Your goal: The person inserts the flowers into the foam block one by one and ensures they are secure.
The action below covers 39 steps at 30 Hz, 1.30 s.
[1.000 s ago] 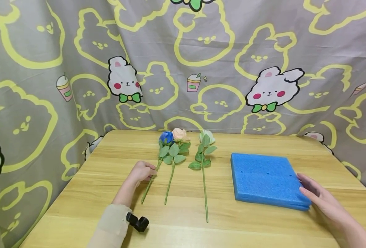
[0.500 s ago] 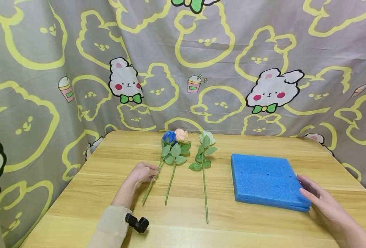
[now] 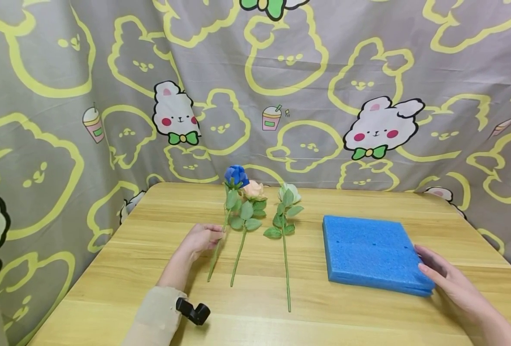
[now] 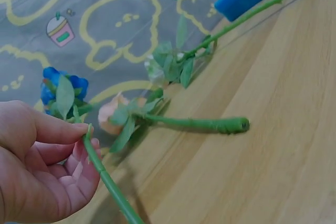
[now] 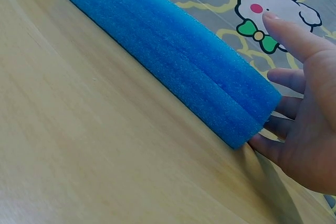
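A blue artificial rose (image 3: 236, 177) is tilted up off the table, its green stem pinched between the thumb and fingers of my left hand (image 3: 202, 239). In the left wrist view the pinch falls just below the leaves of the blue rose (image 4: 65, 92). Right beside it lies a peach rose (image 3: 254, 190), and farther right a pale white-green rose (image 3: 289, 192), both stems pointing toward me. My right hand (image 3: 452, 278) rests at the right edge of a flat blue foam block (image 3: 369, 252). In the right wrist view its fingers are spread loosely along the end of the foam block (image 5: 173, 56).
The wooden table (image 3: 307, 327) runs back to a grey curtain (image 3: 220, 57) with yellow cartoon outlines. A black camera mount (image 3: 193, 311) sticks out from the left sleeve (image 3: 156, 312), low over the table.
The blue rose's head has risen off the table beside the peach rose, and its stem end has shifted right with my left hand. My right hand and the foam block stay put.
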### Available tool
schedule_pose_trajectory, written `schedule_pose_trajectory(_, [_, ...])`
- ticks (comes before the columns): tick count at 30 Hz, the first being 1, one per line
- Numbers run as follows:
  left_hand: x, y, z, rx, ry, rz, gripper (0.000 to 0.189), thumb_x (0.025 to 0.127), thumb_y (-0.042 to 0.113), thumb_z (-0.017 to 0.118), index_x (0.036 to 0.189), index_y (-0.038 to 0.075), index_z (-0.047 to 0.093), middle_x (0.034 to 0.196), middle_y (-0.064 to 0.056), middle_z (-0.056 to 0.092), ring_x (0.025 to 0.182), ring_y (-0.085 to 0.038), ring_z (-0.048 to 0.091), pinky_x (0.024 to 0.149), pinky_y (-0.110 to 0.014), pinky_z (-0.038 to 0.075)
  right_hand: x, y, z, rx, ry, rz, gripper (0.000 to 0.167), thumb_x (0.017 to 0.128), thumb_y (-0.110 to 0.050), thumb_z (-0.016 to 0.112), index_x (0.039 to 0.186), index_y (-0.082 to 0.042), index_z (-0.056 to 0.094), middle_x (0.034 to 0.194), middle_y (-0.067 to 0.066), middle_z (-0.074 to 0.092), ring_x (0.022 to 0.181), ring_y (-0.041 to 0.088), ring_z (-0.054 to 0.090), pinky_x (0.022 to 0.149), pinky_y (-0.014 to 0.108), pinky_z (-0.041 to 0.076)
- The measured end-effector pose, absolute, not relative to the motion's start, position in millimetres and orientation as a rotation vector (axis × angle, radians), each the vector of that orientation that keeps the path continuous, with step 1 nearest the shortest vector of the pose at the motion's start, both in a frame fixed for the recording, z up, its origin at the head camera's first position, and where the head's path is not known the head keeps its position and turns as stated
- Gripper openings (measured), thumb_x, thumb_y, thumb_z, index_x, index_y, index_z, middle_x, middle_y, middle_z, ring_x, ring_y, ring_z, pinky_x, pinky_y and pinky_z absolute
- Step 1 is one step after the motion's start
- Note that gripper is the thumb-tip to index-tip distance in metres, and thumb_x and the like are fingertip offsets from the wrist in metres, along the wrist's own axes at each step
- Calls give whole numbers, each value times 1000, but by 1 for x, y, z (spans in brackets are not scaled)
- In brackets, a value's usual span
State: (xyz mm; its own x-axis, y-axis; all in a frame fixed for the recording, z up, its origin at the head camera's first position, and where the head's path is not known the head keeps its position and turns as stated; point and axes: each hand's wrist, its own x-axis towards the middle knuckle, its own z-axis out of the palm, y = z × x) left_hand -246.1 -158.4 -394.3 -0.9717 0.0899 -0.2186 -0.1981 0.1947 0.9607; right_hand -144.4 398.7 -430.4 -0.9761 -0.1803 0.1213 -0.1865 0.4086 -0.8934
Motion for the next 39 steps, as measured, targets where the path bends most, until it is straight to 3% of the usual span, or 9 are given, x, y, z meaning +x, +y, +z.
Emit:
schedule_pose_trajectory(9, [-243, -147, -384, -72, 2246, 1915, 25, 86, -2, 57, 108, -15, 55, 82, -6, 57, 73, -16, 54, 67, -26, 49, -144, 398, -431, 369, -2618, 1642, 51, 101, -10, 36, 147, 0, 16, 129, -27, 32, 113, -22, 29, 87, 2, 27])
schedule_pose_trajectory(16, [-243, -139, -379, -52, 2254, 1930, 24, 85, -2, 58, 106, -13, 57, 97, -18, 60, 75, -14, 57, 71, -27, 51, -143, 398, -430, 346, -2611, 1684, 52, 101, -11, 37, 147, -1, 15, 129, -27, 33, 113, -23, 29, 86, 2, 27])
schedule_pose_trajectory(25, [-245, -125, -372, 1, 2250, 1957, 23, 85, -2, 60, 105, -13, 58, 95, -16, 61, 76, -15, 57, 73, -27, 51, -142, 398, -430, 338, -2638, 1651, 52, 101, -13, 37, 147, -1, 15, 129, -27, 31, 112, -24, 28, 86, 1, 27])
schedule_pose_trajectory(34, [-245, -107, -364, 52, 2268, 1991, 19, 84, -2, 62, 101, -11, 62, 93, -16, 62, 82, -27, 61, 79, -37, 52, -143, 398, -431, 351, -2652, 1622, 53, 101, -11, 38, 147, 1, 13, 131, -26, 29, 112, -24, 28, 84, 2, 28])
schedule_pose_trajectory(39, [-245, -100, -360, 88, 2265, 1981, 20, 85, -1, 62, 102, -11, 62, 95, -18, 62, 78, -21, 61, 79, -36, 52, -144, 399, -430, 378, -2642, 1638, 54, 101, -10, 37, 147, 2, 12, 133, -25, 28, 113, -24, 27, 85, 2, 28])
